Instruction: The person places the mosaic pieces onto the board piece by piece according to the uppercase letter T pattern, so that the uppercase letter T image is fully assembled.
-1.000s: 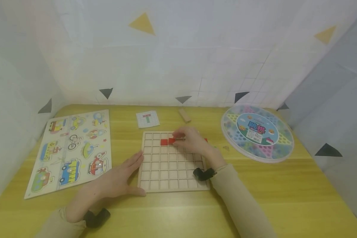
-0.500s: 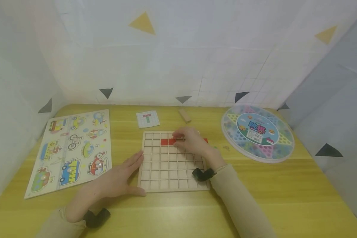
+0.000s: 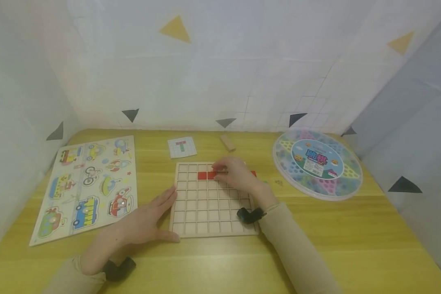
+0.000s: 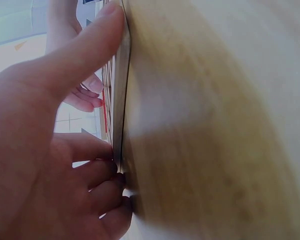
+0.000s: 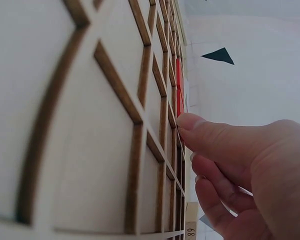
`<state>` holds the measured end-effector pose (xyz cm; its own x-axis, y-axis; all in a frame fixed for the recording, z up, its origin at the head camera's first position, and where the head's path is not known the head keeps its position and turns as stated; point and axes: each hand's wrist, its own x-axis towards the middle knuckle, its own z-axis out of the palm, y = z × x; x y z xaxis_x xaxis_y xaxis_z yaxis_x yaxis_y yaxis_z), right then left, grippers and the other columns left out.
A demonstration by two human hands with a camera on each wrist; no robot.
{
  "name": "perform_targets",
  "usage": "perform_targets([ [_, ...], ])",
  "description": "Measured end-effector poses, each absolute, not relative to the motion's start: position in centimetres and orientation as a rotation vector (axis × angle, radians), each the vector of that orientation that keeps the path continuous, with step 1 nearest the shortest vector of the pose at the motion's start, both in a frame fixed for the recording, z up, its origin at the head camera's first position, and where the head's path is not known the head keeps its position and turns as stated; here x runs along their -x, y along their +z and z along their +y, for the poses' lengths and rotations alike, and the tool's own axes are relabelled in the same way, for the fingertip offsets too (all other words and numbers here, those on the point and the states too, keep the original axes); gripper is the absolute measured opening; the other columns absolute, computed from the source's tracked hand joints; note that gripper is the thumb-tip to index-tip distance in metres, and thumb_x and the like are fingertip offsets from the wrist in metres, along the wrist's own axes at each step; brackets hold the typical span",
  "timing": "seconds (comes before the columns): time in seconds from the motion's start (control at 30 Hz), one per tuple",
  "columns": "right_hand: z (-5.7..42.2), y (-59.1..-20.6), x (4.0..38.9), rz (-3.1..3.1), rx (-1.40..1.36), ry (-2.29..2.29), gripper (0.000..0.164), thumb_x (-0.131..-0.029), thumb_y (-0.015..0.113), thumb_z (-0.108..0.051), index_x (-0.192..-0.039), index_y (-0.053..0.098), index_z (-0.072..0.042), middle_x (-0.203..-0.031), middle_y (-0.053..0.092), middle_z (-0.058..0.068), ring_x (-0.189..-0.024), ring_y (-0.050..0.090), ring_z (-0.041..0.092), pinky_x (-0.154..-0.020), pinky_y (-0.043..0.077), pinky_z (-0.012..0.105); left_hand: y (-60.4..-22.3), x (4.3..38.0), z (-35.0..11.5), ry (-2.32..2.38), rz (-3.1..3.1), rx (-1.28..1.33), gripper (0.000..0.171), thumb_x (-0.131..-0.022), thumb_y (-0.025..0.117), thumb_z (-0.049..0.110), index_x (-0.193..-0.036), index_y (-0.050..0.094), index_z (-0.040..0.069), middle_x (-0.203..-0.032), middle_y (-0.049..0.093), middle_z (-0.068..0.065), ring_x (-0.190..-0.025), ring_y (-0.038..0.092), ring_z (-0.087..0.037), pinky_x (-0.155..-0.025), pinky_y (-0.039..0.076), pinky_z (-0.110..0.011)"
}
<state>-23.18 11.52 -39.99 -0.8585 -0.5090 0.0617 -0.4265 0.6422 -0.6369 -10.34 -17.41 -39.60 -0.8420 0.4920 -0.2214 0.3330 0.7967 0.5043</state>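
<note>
A wooden grid board [image 3: 202,204] with square cells lies on the table. Two red square tiles, the left one [image 3: 202,175] and the right one [image 3: 211,175], sit side by side in its second row from the back. My right hand [image 3: 237,173] pinches the right-hand tile, thumb tip at its end in the right wrist view, where the red tiles [image 5: 179,100] show edge-on. My left hand [image 3: 150,218] rests at the board's left side, fingertips against the edge and thumb at the near corner. Another red piece [image 3: 253,173] shows partly behind my right hand.
Behind the board lie a pattern card [image 3: 182,147] with a red and green T and a small wooden block [image 3: 228,143]. A picture puzzle board [image 3: 92,188] lies left, a round game box [image 3: 317,165] right. A green piece [image 3: 265,182] peeks out beside my right wrist.
The right-hand red tile has settled level and in line with its neighbour since one second ago. Both hands stay almost where they were.
</note>
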Motion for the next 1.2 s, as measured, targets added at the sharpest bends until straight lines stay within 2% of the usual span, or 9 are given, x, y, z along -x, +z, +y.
perform_targets([
  [0.53, 11.8, -40.0, 23.4, 2.704, 0.746, -1.053, 0.03, -0.088, 0.076, -0.013, -0.117, 0.071, -0.007, -0.117, 0.071, 0.004, -0.112, 0.065, 0.022, -0.098, 0.053, 0.039, -39.6, 10.3, -17.4, 0.655, 2.649, -0.641, 0.119, -0.074, 0.07, 0.074, -0.16, 0.019, 0.01, -0.169, 0.006, -0.005, -0.153, 0.016, -0.034, -0.119, 0.028, -0.054],
  [0.8, 14.5, -36.4, 23.1, 2.744, 0.719, -1.279, 0.03, -0.089, 0.076, -0.019, -0.117, 0.071, -0.01, -0.116, 0.071, 0.004, -0.111, 0.059, 0.025, -0.098, 0.049, 0.044, -39.5, 10.3, -17.4, 0.664, 2.642, -0.635, 0.119, -0.074, 0.069, 0.074, -0.161, 0.018, 0.011, -0.169, 0.005, -0.004, -0.153, 0.015, -0.035, -0.119, 0.027, -0.055],
  [0.9, 15.4, -35.2, 22.5, 2.772, 0.718, -1.282, 0.03, -0.089, 0.076, -0.024, -0.118, 0.071, -0.015, -0.117, 0.071, 0.003, -0.109, 0.059, 0.021, -0.097, 0.048, 0.042, -39.5, 10.3, -17.5, 0.661, 2.64, -0.637, 0.119, -0.074, 0.069, 0.074, -0.16, 0.018, 0.01, -0.169, 0.005, -0.005, -0.153, 0.015, -0.035, -0.119, 0.027, -0.055],
  [1.03, 16.0, -34.5, 21.9, 2.791, 0.764, -1.23, 0.031, -0.09, 0.076, -0.027, -0.119, 0.071, -0.017, -0.117, 0.071, 0.001, -0.109, 0.059, 0.018, -0.097, 0.049, 0.041, -39.5, 10.2, -17.7, 0.651, 2.645, -0.636, 0.119, -0.074, 0.069, 0.074, -0.16, 0.019, 0.01, -0.169, 0.006, -0.006, -0.153, 0.016, -0.035, -0.118, 0.029, -0.054],
  [1.2, 16.9, -34.4, 21.3, 2.82, 0.781, -1.214, 0.031, -0.09, 0.075, -0.024, -0.12, 0.071, -0.016, -0.116, 0.071, -0.001, -0.108, 0.059, 0.02, -0.097, 0.049, 0.043, -39.4, 10.2, -17.6, 0.667, 2.639, -0.64, 0.118, -0.075, 0.069, 0.074, -0.16, 0.019, 0.01, -0.169, 0.005, -0.005, -0.153, 0.016, -0.036, -0.118, 0.029, -0.055],
])
